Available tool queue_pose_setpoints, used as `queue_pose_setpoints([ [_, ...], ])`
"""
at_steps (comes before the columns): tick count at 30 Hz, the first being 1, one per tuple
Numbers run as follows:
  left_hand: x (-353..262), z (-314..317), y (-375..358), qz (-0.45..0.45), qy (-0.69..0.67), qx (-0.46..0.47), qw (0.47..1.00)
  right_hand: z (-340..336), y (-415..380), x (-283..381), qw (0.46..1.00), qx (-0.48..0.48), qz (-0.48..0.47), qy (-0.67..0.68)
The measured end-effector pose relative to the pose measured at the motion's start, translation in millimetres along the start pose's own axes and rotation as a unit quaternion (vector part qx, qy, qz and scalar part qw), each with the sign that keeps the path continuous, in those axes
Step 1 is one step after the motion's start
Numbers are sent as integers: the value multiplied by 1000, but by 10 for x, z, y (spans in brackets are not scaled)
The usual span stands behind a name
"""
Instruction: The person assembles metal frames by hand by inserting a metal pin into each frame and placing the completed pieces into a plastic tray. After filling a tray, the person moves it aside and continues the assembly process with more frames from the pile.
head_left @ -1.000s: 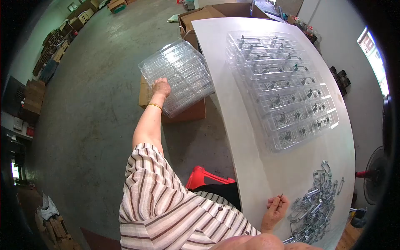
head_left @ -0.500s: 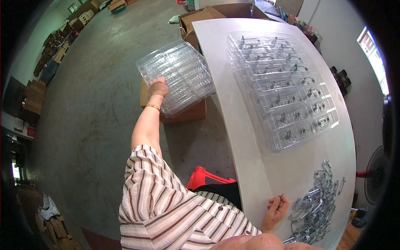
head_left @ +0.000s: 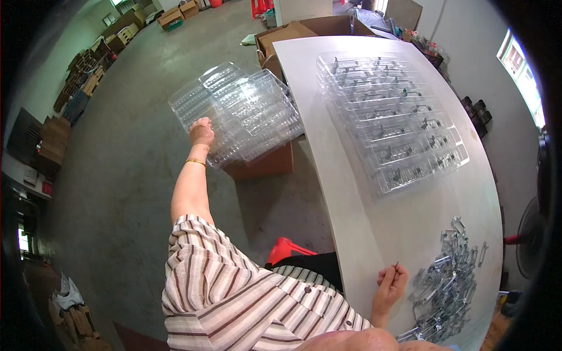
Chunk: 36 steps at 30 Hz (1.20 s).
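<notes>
My left hand (head_left: 202, 132), stretched out past the table's left edge, grips the near edge of a clear plastic tray (head_left: 188, 100) with ridged compartments. That tray overlaps a stack of similar clear trays (head_left: 270, 111) above a cardboard box. My right hand (head_left: 390, 289) rests by the table's near edge, fingers pinched on a small thin dark piece too small to name. Just right of it lies a heap of small metal and clear parts (head_left: 446, 286). Farther along the table, a stack of clear trays (head_left: 393, 146) holds such parts in its rows.
The pale table (head_left: 345, 199) curves along my right side. A brown cardboard box (head_left: 263, 164) stands under the tray stack, and an open carton (head_left: 333, 26) is beyond the table's far end. A red stool (head_left: 288, 248) is near my legs. A fan (head_left: 530, 240) stands at right.
My left hand has moved left, drawing one tray partly off the stack so the two now sit apart and overlap. My right hand stays pinched near the heap. The view has shifted slightly.
</notes>
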<state>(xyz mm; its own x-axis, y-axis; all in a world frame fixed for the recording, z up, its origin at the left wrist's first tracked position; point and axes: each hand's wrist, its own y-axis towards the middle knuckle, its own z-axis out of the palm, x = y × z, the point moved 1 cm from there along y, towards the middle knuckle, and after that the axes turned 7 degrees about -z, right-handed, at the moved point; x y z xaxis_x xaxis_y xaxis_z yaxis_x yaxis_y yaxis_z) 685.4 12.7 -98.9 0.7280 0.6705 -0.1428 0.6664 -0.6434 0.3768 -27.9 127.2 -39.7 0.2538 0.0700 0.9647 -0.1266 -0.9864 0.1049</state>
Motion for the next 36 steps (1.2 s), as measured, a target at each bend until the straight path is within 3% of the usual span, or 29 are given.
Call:
queue_pose_setpoints([
  [7, 145, -591, 168, -19, -69, -81, 994, -30, 52, -112, 999, -13, 3, 44],
  [11, -451, -1101, 402, 20, -114, -118, 986, -33, 112, -181, 998, -1, 0, 64],
  [14, -1178, -1675, 522, 98, -172, -144, 970, -21, 105, -126, 997, -4, -2, 82],
  [19, -2480, -2317, 236, 273, -228, -127, 926, -47, 104, -173, 994, -20, -59, 92],
  [24, -3460, -2670, -252, 311, -273, -51, 909, -118, 31, -106, 992, 30, -42, 112],
  [33, -4309, -2375, -590, 347, -279, 77, 892, -162, -3, -75, 992, 43, -69, 95],
  [36, -4421, -2385, -718, 365, -252, 68, 894, -185, 34, 122, 992, 25, -79, 93],
])
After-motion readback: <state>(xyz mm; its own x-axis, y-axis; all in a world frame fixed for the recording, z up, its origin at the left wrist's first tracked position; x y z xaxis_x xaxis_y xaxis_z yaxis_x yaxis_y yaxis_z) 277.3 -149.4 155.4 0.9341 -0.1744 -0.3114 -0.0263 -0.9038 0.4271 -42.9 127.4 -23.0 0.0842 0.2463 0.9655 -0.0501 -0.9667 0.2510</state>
